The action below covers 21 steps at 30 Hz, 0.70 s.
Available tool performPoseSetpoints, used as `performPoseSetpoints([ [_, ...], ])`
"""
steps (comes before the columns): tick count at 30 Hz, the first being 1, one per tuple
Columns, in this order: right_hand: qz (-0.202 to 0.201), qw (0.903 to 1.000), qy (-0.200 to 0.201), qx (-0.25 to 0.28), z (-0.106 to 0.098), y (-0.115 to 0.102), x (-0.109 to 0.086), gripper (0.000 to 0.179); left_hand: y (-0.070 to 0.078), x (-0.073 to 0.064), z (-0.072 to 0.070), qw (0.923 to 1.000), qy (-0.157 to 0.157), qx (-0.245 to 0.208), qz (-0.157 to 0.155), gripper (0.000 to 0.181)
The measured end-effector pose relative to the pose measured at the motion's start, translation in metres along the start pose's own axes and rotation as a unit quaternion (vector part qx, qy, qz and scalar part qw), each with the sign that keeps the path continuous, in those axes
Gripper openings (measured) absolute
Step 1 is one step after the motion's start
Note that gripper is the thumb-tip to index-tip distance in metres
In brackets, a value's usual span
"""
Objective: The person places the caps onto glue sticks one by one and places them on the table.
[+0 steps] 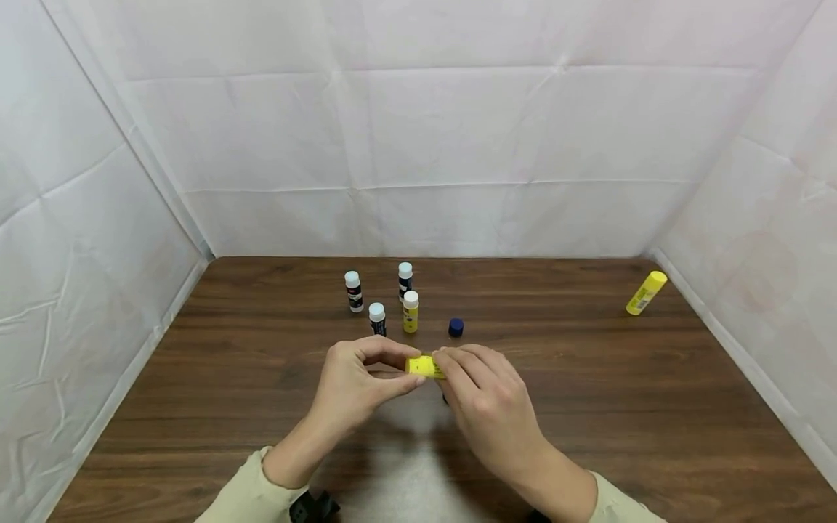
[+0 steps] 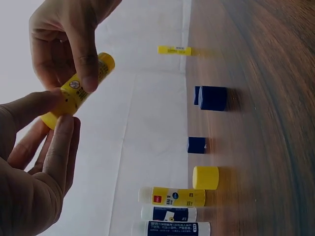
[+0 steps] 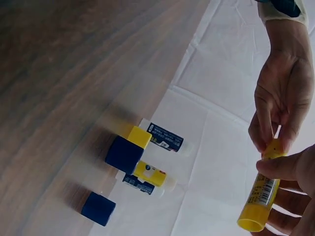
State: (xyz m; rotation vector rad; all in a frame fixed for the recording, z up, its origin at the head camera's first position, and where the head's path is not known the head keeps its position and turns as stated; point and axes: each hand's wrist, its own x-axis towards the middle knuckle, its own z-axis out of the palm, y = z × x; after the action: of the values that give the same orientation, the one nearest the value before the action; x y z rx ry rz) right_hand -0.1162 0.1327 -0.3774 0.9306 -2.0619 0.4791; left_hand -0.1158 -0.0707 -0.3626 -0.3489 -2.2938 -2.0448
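Right hand [image 1: 487, 407], left hand [image 1: 356, 381], grip pinching 1 shared yellow tube [image 1: 423, 366], barcode label [image 3: 265, 191] visible

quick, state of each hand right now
Left hand: closed, pinching one end of the yellow glue stick.
Right hand: closed, gripping the same yellow glue stick.

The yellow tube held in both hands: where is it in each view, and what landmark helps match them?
Head: the yellow tube is below centre.
Left wrist: yellow tube at upper left.
Right wrist: yellow tube at lower right.
Shared landmark: the white-topped yellow stick, above the yellow tube in head, near the bottom in left wrist, below centre in right wrist.
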Motion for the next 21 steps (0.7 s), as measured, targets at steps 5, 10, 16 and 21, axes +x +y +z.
performPoseSetpoints([
  [5, -0.015, 0.9997, 0.01, 0.014, 0.001, -0.003, 0.005, 0.025, 0.004, 0.003, 0.002, 0.9999, 0.002, -0.008, -0.006, 0.025],
  [10, -0.014, 0.9995, 0.012, 0.027, 0.001, -0.006, 0.008, 0.026, 0.006, 0.005, 0.006, 0.9999, 0.003, -0.004, 0.009, 0.026],
  [16, 0.014, 0.9994, -0.022, 0.023, -0.001, -0.008, 0.007, 0.04, 0.008, 0.004, 0.012, 0.9995, 0.01, 0.01, 0.028, 0.033],
  [21, 0.03, 0.9984, -0.032, 0.038, -0.003, -0.009, 0.007, 0.038, 0.01, 0.003, 0.017, 0.9991, 0.013, 0.019, 0.035, 0.033],
])
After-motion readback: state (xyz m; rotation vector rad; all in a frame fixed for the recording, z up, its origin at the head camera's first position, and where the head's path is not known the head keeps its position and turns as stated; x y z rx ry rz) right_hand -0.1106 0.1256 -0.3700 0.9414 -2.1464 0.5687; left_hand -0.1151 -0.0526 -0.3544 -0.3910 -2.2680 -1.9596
